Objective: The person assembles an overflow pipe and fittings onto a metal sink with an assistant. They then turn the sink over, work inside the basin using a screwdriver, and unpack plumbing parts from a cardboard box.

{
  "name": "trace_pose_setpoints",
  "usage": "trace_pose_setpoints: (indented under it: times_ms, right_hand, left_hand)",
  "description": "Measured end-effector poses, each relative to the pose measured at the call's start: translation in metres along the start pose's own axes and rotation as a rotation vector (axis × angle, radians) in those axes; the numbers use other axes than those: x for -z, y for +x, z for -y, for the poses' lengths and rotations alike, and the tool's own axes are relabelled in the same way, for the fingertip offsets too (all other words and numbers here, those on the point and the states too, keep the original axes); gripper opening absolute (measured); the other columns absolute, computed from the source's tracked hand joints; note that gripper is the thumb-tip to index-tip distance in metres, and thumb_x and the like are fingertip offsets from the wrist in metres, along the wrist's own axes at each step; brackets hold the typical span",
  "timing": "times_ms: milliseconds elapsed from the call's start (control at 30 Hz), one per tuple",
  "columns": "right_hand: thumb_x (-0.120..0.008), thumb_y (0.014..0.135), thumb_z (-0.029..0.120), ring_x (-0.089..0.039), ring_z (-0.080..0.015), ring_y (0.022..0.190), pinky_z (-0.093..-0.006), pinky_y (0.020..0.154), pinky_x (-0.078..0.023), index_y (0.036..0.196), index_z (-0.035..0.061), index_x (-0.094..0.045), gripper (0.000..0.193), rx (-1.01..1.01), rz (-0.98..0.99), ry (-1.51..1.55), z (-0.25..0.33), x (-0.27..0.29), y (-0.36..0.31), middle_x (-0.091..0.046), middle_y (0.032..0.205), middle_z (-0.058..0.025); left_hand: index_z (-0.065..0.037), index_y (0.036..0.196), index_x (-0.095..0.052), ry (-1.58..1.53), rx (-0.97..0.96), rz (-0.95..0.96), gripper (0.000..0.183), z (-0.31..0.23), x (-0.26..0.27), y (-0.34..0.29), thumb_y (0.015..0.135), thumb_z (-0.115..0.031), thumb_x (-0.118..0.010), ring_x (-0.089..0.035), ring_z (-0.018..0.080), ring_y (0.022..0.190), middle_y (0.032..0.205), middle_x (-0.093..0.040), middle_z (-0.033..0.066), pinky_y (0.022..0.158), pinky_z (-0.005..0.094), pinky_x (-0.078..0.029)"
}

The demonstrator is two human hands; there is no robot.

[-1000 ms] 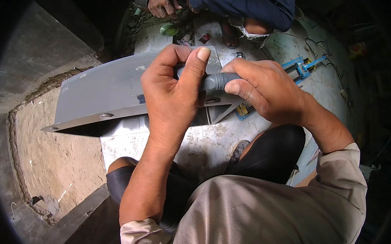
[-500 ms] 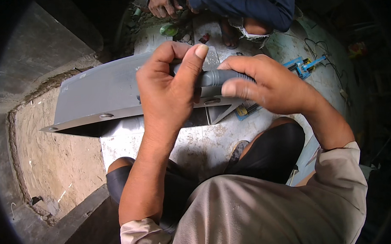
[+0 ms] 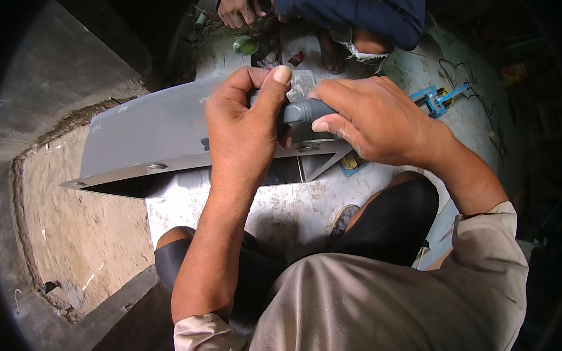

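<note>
Between my two hands is a grey plastic hose fitting, above the edge of a grey metal, box-like shell. My left hand is closed round the fitting's left end, its thumb pointing up; the fingers hide that end. My right hand grips the other end from the right, fingers over the top and thumb beneath, covering most of the ribbed hose part. The shell lies on the floor tiles beyond my knees, its dark open side toward me and round fittings along its rim.
Across from me crouches another person in a dark blue sleeve, one hand hanging down. A green object lies near them. Right of the shell are a blue tool and loose black cables. A low wall runs at left.
My right hand has slid slightly left along the hose, covering the ribbed part that showed before. My left hand has shifted a little right and still holds the fitting.
</note>
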State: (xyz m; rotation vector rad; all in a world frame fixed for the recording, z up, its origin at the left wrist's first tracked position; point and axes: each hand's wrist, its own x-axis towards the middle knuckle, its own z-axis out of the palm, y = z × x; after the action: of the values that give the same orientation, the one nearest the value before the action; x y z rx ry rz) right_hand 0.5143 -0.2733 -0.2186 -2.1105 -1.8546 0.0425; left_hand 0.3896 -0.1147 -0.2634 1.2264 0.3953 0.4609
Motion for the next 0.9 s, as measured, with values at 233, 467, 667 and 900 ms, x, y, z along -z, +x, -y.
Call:
trace_pose_setpoints:
  times_ms: [233,467,667,900]
  right_hand:
    - [-0.074,0.09,0.014,-0.06,-0.0093,0.076,-0.0316,0.071,-0.053,0.123,0.0011,-0.063,0.038,-0.139,0.069,0.675,-0.04,0.002,0.019,-0.064,0.087,-0.0016]
    - [-0.061,0.103,0.017,-0.053,-0.0025,0.056,-0.0184,0.045,-0.049,0.129,-0.0051,-0.059,0.035,-0.537,-0.018,1.246,-0.048,-0.011,0.013,-0.061,0.081,-0.0021]
    - [-0.058,0.105,0.019,-0.051,-0.0035,0.048,-0.0199,0.038,-0.048,0.134,-0.005,-0.052,0.038,-0.581,0.234,1.597,-0.057,-0.039,0.023,-0.063,0.081,-0.0054]
    - [-0.07,0.095,0.015,-0.058,-0.0044,0.066,-0.02,0.052,-0.055,0.138,-0.0027,-0.053,0.049,-0.452,0.301,1.426,-0.069,-0.047,0.016,-0.065,0.089,-0.0048]
  left_hand:
    - [-0.003,0.119,-0.062,-0.37,-0.007,-0.047,0.033,-0.012,0.047,0.016,0.088,-0.004,-0.072,-0.064,0.0184,0.097,0.103,-0.068,0.0154,0.067,0.0275,-0.051]
    - [-0.001,0.152,-0.039,-0.394,-0.244,0.179,0.077,-0.025,0.061,0.014,0.085,-0.004,-0.076,-0.065,0.0222,0.103,0.114,-0.062,0.015,0.094,0.04,-0.057]
    - [-0.004,0.14,-0.056,-0.32,-0.199,0.075,0.053,-0.01,0.065,0.023,0.09,-0.006,-0.075,-0.065,0.0189,0.104,0.112,-0.068,0.0082,0.093,0.0412,-0.054]
    - [-0.003,0.127,-0.061,-0.243,-0.36,-0.115,0.035,-0.036,0.077,0.047,0.098,-0.021,-0.069,-0.066,0.0283,0.116,0.119,-0.07,0.0188,0.09,0.048,-0.061]
